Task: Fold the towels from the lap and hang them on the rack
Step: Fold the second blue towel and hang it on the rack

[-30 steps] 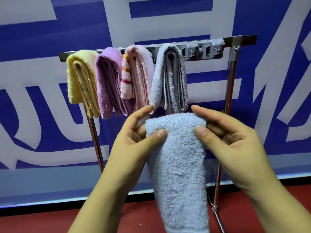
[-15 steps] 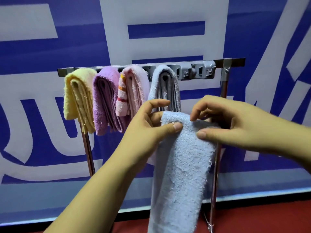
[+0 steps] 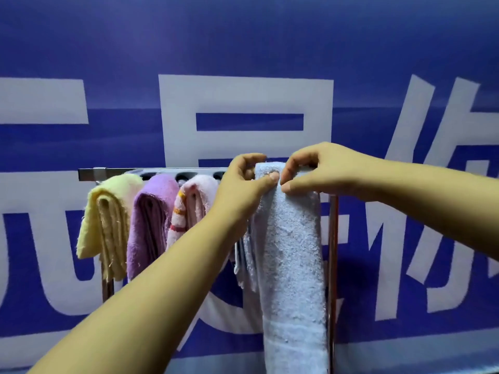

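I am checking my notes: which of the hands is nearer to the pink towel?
Left. The left hand is just beside the pink towel; the right hand is beyond the light blue towel.

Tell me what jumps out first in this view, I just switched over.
Both hands, left hand and right hand, pinch the top of a light blue towel at the right end of the rack bar. Left of them hang yellow, purple and pink striped towels.
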`<state>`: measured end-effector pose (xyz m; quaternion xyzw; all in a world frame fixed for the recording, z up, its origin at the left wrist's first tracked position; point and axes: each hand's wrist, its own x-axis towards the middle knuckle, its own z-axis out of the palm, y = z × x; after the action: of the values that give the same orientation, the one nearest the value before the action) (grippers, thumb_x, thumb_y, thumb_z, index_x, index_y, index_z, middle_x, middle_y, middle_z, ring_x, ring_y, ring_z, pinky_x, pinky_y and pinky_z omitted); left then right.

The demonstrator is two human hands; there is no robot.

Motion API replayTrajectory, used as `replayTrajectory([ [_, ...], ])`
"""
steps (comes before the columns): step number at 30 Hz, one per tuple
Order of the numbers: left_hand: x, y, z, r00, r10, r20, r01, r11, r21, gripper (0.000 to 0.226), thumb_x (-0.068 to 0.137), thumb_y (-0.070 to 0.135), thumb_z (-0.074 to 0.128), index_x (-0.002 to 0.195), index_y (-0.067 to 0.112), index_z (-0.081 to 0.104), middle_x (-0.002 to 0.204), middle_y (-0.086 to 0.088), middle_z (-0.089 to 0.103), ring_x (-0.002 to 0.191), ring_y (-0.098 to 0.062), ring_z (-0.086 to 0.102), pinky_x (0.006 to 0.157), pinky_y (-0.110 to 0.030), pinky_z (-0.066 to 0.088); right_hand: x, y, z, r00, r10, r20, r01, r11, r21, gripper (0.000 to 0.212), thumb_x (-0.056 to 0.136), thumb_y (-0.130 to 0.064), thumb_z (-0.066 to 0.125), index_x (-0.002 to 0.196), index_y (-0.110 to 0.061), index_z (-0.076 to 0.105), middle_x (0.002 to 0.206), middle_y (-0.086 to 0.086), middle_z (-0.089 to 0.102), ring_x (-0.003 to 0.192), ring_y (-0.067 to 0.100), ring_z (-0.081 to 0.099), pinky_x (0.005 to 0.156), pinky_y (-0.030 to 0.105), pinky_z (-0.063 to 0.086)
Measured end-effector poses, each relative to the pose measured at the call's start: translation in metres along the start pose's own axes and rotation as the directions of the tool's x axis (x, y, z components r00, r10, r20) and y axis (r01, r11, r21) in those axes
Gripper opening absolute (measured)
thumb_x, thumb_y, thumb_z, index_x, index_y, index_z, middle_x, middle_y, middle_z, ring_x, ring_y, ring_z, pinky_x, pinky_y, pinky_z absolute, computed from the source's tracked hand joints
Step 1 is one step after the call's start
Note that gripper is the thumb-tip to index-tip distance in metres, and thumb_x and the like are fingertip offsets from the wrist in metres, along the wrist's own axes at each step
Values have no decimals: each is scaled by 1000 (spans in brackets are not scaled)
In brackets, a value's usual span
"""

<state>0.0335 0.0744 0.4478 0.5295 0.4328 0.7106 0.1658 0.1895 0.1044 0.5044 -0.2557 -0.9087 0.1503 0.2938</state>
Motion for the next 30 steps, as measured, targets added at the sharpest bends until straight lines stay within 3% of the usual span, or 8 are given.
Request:
replayTrajectory([
  [2, 15, 7, 5, 1000, -1, 13, 2, 999, -41, 34, 81, 7, 72, 107, 24, 57, 94, -6, 58, 91, -18, 57, 76, -28, 49, 11, 2, -12, 999, -28, -27, 27, 999, -33, 7, 76, -21, 72, 80, -27, 72, 94, -4, 67, 88, 15, 63, 75, 34, 55],
  [4, 27, 13, 9, 1000, -6, 28, 8, 998, -56, 36, 83, 6, 70, 112, 20, 55, 101, -13, 63, 90, -22, 62, 75, -32, 51, 21, 2, -24, 999, -37, -14, 36, 998, -49, 13, 77, -18, 71, 83, -29, 74, 89, -11, 67, 79, 4, 63, 61, 18, 52],
  [7, 39, 17, 18, 998, -5, -67, 14, 990, 139, 38, 85, 11, 67, 119, 19, 53, 111, -4, 59, 94, -16, 58, 66, -20, 45, 36, 5, -34, 1000, -10, 6, 11, 987, -162, 21, 79, -15, 67, 90, -31, 74, 87, -14, 67, 71, -1, 59, 54, 8, 46],
  [11, 34, 12, 26, 953, 26, -301, 19, 989, 146, 22, 88, 8, 54, 109, 17, 54, 114, -5, 61, 99, -23, 60, 90, -36, 49, 61, 12, -27, 999, 46, -25, -49, 988, -145, 24, 80, -5, 62, 94, -20, 74, 75, -8, 64, 58, 0, 55, 39, 5, 39],
  [14, 15, 6, 33, 960, 13, -281, 6, 998, 65, 11, 94, 19, 47, 96, 22, 58, 100, 4, 63, 96, -15, 59, 92, -35, 47, 78, 12, -21, 990, 99, -96, -111, 985, -129, 26, 79, -2, 59, 92, -19, 74, 76, -4, 63, 62, 6, 53, 36, 9, 40],
  [17, 2, -8, 43, 970, -206, -127, 195, 976, -94, 28, 93, 45, 40, 108, 30, 59, 114, 9, 62, 109, -10, 55, 104, -39, 42, 94, 9, -18, 979, 135, -153, -150, 985, -90, 29, 77, 0, 58, 91, -19, 75, 85, 2, 67, 82, 20, 61, 59, 23, 53],
  [22, 1, -27, 51, 874, -485, -42, 478, 871, -112, 65, 95, 62, 22, 144, 22, 40, 144, -4, 47, 129, -23, 46, 109, -40, 35, 107, 0, -8, 976, 153, -154, -156, 988, -2, 26, 76, -3, 61, 89, -20, 75, 91, 7, 68, 87, 26, 63, 63, 30, 55],
  [30, 10, -53, 60, 880, -448, -156, 424, 890, -168, 95, 66, 86, 20, 148, 36, 27, 154, 10, 32, 141, -16, 29, 117, -45, 21, 129, -2, 9, 969, 223, -104, -200, 960, 196, 24, 79, 0, 62, 97, -11, 73, 97, 17, 66, 70, 25, 56, 60, 28, 50],
])
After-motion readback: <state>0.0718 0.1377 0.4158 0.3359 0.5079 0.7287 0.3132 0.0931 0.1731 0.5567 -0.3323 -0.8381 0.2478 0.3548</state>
